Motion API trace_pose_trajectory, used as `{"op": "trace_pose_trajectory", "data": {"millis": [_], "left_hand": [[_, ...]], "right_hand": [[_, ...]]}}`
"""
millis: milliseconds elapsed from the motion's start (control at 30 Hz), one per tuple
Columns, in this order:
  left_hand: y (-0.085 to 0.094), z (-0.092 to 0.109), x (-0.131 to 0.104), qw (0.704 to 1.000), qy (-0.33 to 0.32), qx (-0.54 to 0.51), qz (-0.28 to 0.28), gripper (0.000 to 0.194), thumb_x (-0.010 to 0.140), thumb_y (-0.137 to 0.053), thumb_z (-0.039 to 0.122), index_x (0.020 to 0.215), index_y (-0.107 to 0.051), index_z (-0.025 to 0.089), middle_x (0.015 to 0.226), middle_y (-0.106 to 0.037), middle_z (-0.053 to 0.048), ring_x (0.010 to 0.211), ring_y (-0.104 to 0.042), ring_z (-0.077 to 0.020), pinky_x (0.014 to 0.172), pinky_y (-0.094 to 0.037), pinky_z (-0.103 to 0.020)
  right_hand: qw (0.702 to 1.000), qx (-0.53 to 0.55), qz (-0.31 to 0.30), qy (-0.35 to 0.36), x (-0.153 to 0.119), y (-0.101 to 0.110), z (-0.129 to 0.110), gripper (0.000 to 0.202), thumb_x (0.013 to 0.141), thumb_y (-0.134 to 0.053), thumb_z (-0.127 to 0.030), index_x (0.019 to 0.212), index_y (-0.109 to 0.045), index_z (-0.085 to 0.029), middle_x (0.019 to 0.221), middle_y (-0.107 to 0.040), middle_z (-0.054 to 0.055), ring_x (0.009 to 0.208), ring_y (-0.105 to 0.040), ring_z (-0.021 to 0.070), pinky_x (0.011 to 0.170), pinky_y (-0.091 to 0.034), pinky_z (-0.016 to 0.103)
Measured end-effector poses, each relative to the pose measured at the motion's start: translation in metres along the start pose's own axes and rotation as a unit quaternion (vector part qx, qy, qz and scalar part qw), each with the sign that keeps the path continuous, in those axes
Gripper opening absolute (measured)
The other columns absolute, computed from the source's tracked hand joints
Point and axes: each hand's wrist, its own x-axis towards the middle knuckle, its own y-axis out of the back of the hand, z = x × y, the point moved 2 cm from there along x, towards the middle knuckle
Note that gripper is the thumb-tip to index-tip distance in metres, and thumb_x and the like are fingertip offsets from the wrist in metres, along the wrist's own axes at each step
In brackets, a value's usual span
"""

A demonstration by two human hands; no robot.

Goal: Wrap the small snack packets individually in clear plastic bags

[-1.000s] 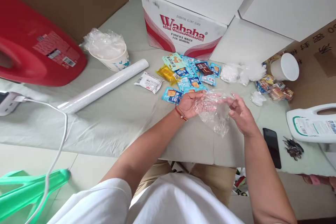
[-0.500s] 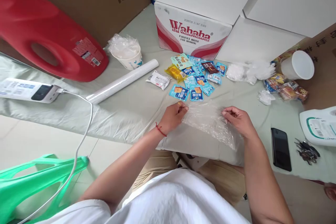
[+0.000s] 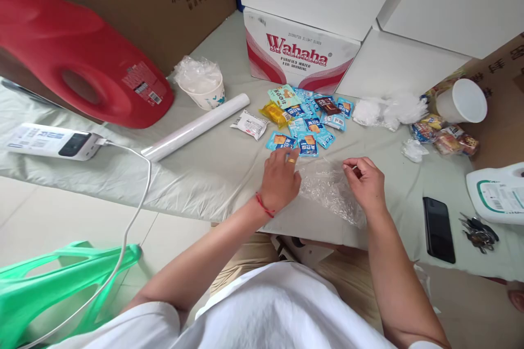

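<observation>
A pale green cloth covers the desk [image 3: 229, 177]; the Wahaha carton [image 3: 301, 52] stands at its rear and serves as the reference point. A loose heap of snack packets [image 3: 314, 126] lies directly in front of the carton. Nearer the person, in line with the carton, lies the clear film [image 3: 329, 191], crumpled, its long axis slanting from upper left to lower right, the lower-right end pointing toward the desk's near edge.

The left hand [image 3: 282, 177] is partly open, fingers extended toward the carton, with the tips at the lower edge of a blue packet [image 3: 275, 140]. Whether they grip it cannot be told. The blue packet's long axis runs nearly sideways, roughly along the carton's front. The right hand [image 3: 364, 180] is curled, with thumb and forefinger closed in a pinch on the upper right edge of the clear film.

Left of the carton, a white roll [image 3: 196, 128] lies diagonally, its far end pointing toward the carton.
</observation>
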Motion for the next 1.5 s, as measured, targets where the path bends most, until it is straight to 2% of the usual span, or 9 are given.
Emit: {"op": "trace_pose_trajectory", "data": {"millis": [100,267,433,800,967,1100,1233,1333,1500], "left_hand": [[-0.008,0.012,0.021,1.000,-0.022,-0.017,-0.001,0.043,0.100,-0.050,0.030,0.140,-0.060,0.016,0.138,-0.060,-0.018,0.133,-0.051,-0.0353,0.110,-0.040,-0.049],[-0.026,0.013,0.057,0.998,0.042,-0.034,-0.015,0.063,0.097,-0.059,0.055,0.143,-0.056,0.012,0.133,-0.064,-0.023,0.129,-0.056,-0.0391,0.108,-0.041,-0.049],[-0.036,0.002,0.071,0.991,0.077,-0.004,-0.107,0.028,0.101,-0.052,0.035,0.102,-0.073,0.017,0.106,-0.075,-0.017,0.106,-0.070,-0.0345,0.090,-0.049,-0.043],[-0.019,-0.014,0.067,0.988,0.148,-0.015,-0.035,0.023,0.103,-0.044,0.029,0.107,-0.064,0.020,0.103,-0.076,-0.016,0.104,-0.070,-0.0330,0.081,-0.046,-0.037],[-0.010,-0.031,0.062,0.983,0.168,-0.075,0.003,0.017,0.102,-0.045,0.028,0.095,-0.060,0.022,0.095,-0.076,-0.011,0.093,-0.070,-0.0276,0.080,-0.046,-0.035],[-0.004,-0.052,0.060,0.970,0.196,-0.142,0.034,0.016,0.099,-0.048,0.028,0.088,-0.058,0.023,0.084,-0.072,-0.007,0.083,-0.068,-0.0239,0.076,-0.047,-0.033],[-0.001,-0.067,0.059,0.947,0.236,-0.219,0.005,0.014,0.096,-0.048,0.028,0.086,-0.056,0.023,0.068,-0.064,-0.001,0.064,-0.061,-0.0205,0.069,-0.047,-0.032],[0.008,-0.066,0.054,0.950,0.237,-0.201,0.018,0.008,0.090,-0.055,0.024,0.096,-0.059,0.021,0.082,-0.066,-0.005,0.075,-0.064,-0.0227,0.078,-0.051,-0.036],[0.048,-0.021,0.040,0.967,0.097,-0.094,0.216,0.045,0.077,-0.059,0.011,0.122,-0.059,0.018,0.136,-0.055,-0.018,0.132,-0.051,-0.0337,0.116,-0.038,-0.050]], "right_hand": [[1.000,-0.005,0.002,-0.010,0.000,-0.006,0.003,0.022,0.093,-0.063,-0.039,0.092,-0.075,-0.020,0.089,-0.068,0.003,0.062,-0.055,0.0123,0.067,-0.050,0.030],[0.996,-0.031,-0.070,0.048,0.000,-0.037,-0.001,0.033,0.095,-0.065,-0.043,0.120,-0.073,-0.022,0.114,-0.071,0.007,0.065,-0.058,0.0134,0.069,-0.051,0.031],[0.984,-0.101,-0.122,0.082,-0.001,-0.065,0.001,0.024,0.098,-0.057,-0.031,0.112,-0.076,-0.024,0.102,-0.073,0.006,0.088,-0.068,0.0207,0.074,-0.051,0.031],[0.963,-0.139,0.013,0.229,-0.067,-0.002,-0.021,0.021,0.102,-0.058,-0.019,0.106,-0.077,-0.026,0.090,-0.072,0.005,0.078,-0.063,0.0173,0.069,-0.050,0.031],[0.945,-0.153,0.043,0.286,-0.117,0.019,-0.025,0.039,0.094,-0.065,-0.006,0.124,-0.071,-0.030,0.089,-0.072,0.005,0.070,-0.058,0.0175,0.063,-0.050,0.032],[0.943,-0.167,0.036,0.287,-0.154,0.020,-0.019,0.056,0.090,-0.069,-0.002,0.137,-0.065,-0.031,0.090,-0.073,0.005,0.073,-0.061,0.0199,0.064,-0.054,0.034],[0.952,-0.148,-0.001,0.269,-0.183,0.002,-0.014,0.054,0.091,-0.068,-0.004,0.136,-0.068,-0.033,0.094,-0.074,0.005,0.078,-0.064,0.0212,0.069,-0.058,0.036],[0.956,-0.128,-0.028,0.261,-0.192,-0.014,-0.014,0.049,0.091,-0.066,-0.003,0.131,-0.072,-0.030,0.096,-0.075,0.006,0.081,-0.064,0.0222,0.072,-0.059,0.039],[0.962,-0.096,-0.043,0.253,-0.187,-0.025,-0.017,0.050,0.094,-0.060,-0.003,0.135,-0.070,-0.030,0.099,-0.074,0.007,0.083,-0.064,0.0214,0.075,-0.061,0.038]]}}
